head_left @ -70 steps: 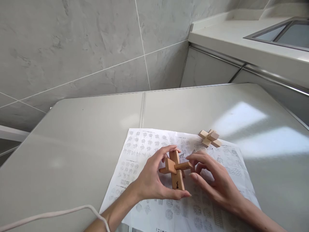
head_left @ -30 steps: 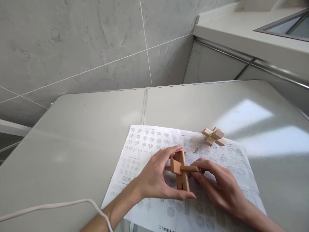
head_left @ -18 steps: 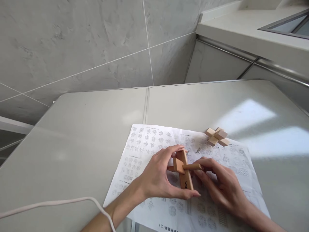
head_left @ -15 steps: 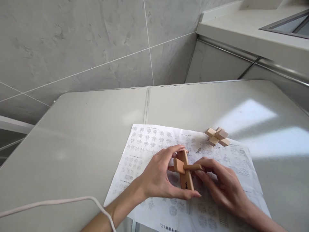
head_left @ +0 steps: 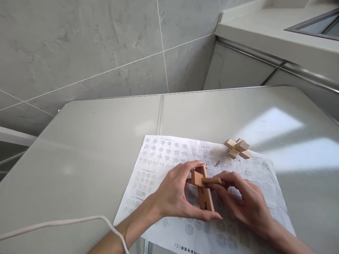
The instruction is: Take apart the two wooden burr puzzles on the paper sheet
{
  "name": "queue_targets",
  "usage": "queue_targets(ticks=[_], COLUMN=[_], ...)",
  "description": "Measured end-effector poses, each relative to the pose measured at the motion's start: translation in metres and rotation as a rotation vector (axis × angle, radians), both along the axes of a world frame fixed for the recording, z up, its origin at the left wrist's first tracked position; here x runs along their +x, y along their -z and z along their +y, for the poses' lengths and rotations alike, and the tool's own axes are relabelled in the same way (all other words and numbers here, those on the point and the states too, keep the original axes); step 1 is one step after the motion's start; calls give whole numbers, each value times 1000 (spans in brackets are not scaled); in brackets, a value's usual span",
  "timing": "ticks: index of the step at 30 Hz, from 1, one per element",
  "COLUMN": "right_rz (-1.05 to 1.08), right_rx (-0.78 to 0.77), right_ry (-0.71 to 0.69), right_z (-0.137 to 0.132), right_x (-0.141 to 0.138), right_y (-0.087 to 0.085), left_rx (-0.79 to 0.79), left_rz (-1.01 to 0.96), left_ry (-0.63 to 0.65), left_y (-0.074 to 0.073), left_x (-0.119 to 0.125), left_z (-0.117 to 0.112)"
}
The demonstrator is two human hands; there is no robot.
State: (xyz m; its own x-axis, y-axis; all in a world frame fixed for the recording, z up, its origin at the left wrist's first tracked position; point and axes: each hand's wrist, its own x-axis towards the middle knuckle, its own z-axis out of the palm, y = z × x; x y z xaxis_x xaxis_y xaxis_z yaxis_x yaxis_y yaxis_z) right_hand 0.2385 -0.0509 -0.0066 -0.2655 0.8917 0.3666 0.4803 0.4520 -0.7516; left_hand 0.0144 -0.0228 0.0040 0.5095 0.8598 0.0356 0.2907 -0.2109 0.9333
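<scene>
My left hand (head_left: 176,195) spans a flat wooden bar (head_left: 206,201) lengthwise, thumb at its near end and fingers at its far end. The bar has a black squiggle near the thumb. Against the bar sits a small wooden block (head_left: 196,178), with a wooden rod (head_left: 212,180) sticking out to its right and a short piece showing on its left. How these pieces join is partly hidden. The fingers of my right hand (head_left: 245,201) pinch the right end of the rod. Beneath both hands lies a creased paper sheet (head_left: 156,169) printed with small puzzle diagrams.
An interlocked puzzle of pale wooden pieces (head_left: 238,148) stands on the sheet's far edge. A pale cable (head_left: 66,221) crosses at lower left, over my left forearm. The table (head_left: 106,141) has a seam and meets a grey tiled wall (head_left: 106,42). A counter (head_left: 265,35) is at upper right.
The block and rod have shifted slightly toward the bar's far end, and a dark mark or opening now shows on the bar just below them. Both hands keep nearly the same grip.
</scene>
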Motion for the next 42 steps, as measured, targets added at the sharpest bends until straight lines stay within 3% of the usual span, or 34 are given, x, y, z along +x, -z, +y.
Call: queue_targets(ticks=[14, 18, 26, 32, 42], right_rz=[-22, 31, -6, -81, -48], right_rx=[32, -18, -76, -78, -61], right_ry=[-1, -28, -28, -104, -49], right_z=[2, 6, 4, 5, 4], right_x=[0, 1, 2, 2, 2], right_y=[0, -4, 4, 3, 5], left_rx=[-48, -89, -157, -133, -156], left_rz=[-35, -72, -222, -226, -212], left_ry=[-8, -52, -162, -97, -62], left_y=[-2, 1, -3, 3, -2], left_x=[0, -2, -4, -4, -3], left_z=[1, -1, 2, 1, 4])
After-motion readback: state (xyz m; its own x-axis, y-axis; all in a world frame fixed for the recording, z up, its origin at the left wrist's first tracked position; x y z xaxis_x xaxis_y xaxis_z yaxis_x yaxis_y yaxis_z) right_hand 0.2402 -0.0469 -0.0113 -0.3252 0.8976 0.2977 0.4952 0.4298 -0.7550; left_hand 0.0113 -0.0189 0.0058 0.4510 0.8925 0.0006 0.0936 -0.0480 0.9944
